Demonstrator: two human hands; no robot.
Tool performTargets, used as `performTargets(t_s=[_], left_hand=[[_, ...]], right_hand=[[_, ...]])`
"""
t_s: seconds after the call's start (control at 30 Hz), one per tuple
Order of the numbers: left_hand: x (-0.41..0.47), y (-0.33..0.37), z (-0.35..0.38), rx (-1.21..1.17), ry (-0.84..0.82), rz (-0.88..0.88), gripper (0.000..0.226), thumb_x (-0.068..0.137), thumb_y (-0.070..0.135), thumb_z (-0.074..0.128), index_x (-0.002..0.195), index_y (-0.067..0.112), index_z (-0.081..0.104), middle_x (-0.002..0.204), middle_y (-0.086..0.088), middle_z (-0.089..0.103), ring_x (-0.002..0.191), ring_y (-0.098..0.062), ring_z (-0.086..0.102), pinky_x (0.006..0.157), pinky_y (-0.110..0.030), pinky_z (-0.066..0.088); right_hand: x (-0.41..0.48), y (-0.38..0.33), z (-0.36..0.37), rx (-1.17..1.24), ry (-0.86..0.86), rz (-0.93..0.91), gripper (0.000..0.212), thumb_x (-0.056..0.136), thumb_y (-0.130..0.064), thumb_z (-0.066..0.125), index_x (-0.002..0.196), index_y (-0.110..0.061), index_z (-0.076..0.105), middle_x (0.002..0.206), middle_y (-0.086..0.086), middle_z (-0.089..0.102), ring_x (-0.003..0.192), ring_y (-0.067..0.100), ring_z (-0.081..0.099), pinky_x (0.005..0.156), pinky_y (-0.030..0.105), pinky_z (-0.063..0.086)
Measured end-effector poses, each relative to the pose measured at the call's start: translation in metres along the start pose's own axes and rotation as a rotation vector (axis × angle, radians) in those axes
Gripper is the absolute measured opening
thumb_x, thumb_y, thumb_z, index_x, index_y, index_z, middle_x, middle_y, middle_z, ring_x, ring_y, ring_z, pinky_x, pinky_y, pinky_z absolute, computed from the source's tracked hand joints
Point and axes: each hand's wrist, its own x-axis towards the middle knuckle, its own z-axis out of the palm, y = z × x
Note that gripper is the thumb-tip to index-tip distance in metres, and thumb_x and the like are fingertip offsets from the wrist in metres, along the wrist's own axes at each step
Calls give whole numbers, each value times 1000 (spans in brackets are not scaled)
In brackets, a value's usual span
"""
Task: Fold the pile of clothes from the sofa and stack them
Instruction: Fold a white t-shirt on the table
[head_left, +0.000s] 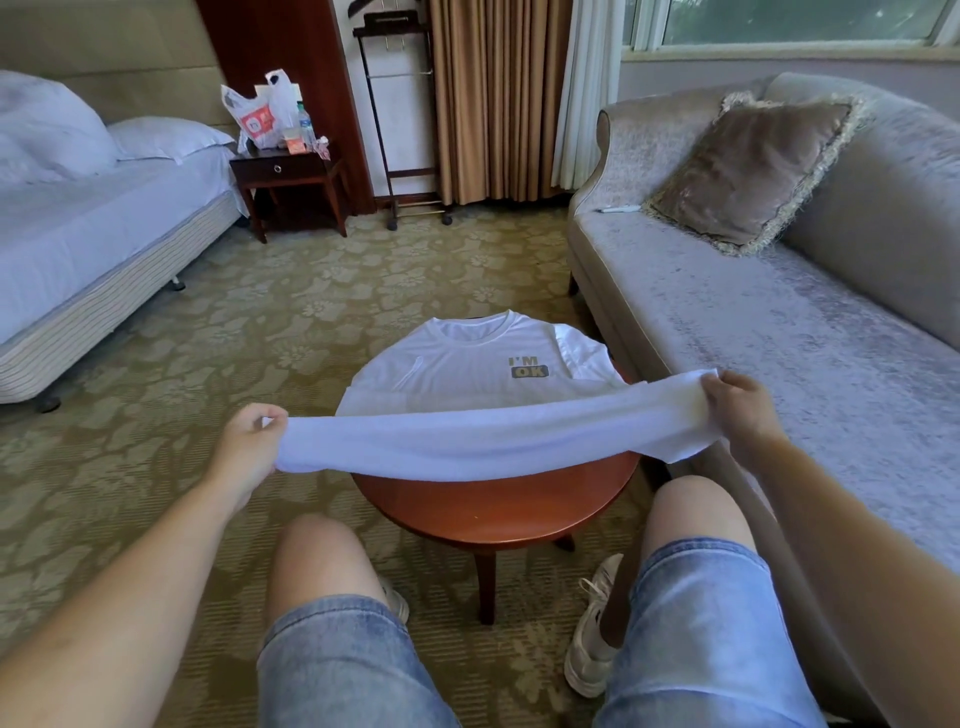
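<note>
A white T-shirt (467, 364) with an "I'M OK" print lies face up on a small round wooden table (493, 504), its collar at the far side. Its near hem is lifted off the table and stretched taut in a band between my hands. My left hand (252, 441) pinches the left end of the hem. My right hand (737, 410) grips the right end, close to the sofa's edge. Both hands hover above the table's near half. No other loose clothes are in sight on the sofa.
A grey sofa (779, 322) runs along the right with a fringed cushion (748, 166) and a small white object by it. A bed (93, 228) stands at the left, a nightstand (291, 176) with bags behind. My knees sit below the table.
</note>
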Motion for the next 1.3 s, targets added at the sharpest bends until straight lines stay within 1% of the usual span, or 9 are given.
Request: performTargets(t_s=[0.13, 0.23, 0.33, 0.47, 0.7, 0.83, 1.03, 1.2, 1.3], left_hand=[[-19, 7, -16, 87, -82, 30, 13, 99, 14, 47, 107, 14, 58, 112, -5, 50, 92, -24, 49, 58, -27, 40], [-34, 7, -28, 138, -159, 3, 14, 99, 14, 48, 110, 16, 57, 116, -7, 49, 79, -24, 49, 56, -28, 39], [-49, 5, -41, 185, -278, -70, 16, 99, 13, 48, 111, 13, 59, 102, -11, 56, 62, -22, 44, 54, -28, 36], [-70, 9, -57, 288, -433, -159, 18, 101, 15, 46, 114, 16, 59, 109, -17, 57, 66, -23, 47, 53, -28, 40], [-93, 22, -74, 355, -579, -225, 22, 100, 14, 48, 120, 17, 58, 116, -15, 61, 77, -22, 55, 53, -25, 42], [-91, 32, -72, 332, -478, -206, 23, 100, 14, 48, 121, 15, 56, 106, -15, 60, 72, -19, 51, 53, -24, 42], [-51, 42, -50, 100, -202, -104, 26, 101, 18, 46, 125, 12, 55, 129, -15, 49, 89, -26, 53, 54, -27, 49], [-6, 53, -11, -37, -37, -51, 25, 102, 14, 45, 123, 7, 57, 128, -12, 42, 99, -24, 45, 41, -22, 51], [26, 60, 13, -77, 16, -50, 25, 102, 13, 45, 122, 9, 58, 137, -17, 42, 98, -22, 45, 50, -24, 54]], right_hand=[[-16, -5, -6, -105, 3, -12, 24, 98, -24, 52, 114, -13, 66, 107, 11, 62, 109, 35, 59, 93, 43, 47], [-30, -10, -14, -198, -13, -30, 25, 99, -25, 50, 113, -11, 66, 112, 18, 64, 108, 36, 58, 93, 44, 46], [-44, -15, -25, -278, -33, -15, 30, 100, -21, 51, 121, -5, 63, 123, 21, 62, 112, 37, 57, 99, 47, 45], [-59, -21, -41, -408, -148, 7, 32, 98, -14, 52, 120, 8, 60, 124, 26, 60, 116, 43, 55, 102, 50, 43], [-73, -23, -53, -544, -213, 19, 28, 98, -15, 50, 112, 5, 65, 118, 22, 62, 108, 37, 57, 100, 47, 44], [-67, -24, -61, -501, -173, 29, 29, 98, -15, 51, 114, 7, 62, 112, 25, 61, 104, 40, 58, 93, 46, 47], [-36, -30, -48, -359, -4, -68, 21, 98, -11, 47, 94, 1, 64, 89, 19, 59, 73, 31, 54, 66, 34, 41], [1, -40, -15, -345, 119, -123, 26, 98, -12, 47, 97, 6, 67, 82, 18, 58, 80, 31, 55, 68, 30, 36], [29, -48, 9, -370, 150, -110, 28, 98, -16, 48, 100, 4, 68, 85, 18, 59, 82, 27, 54, 71, 30, 36]])
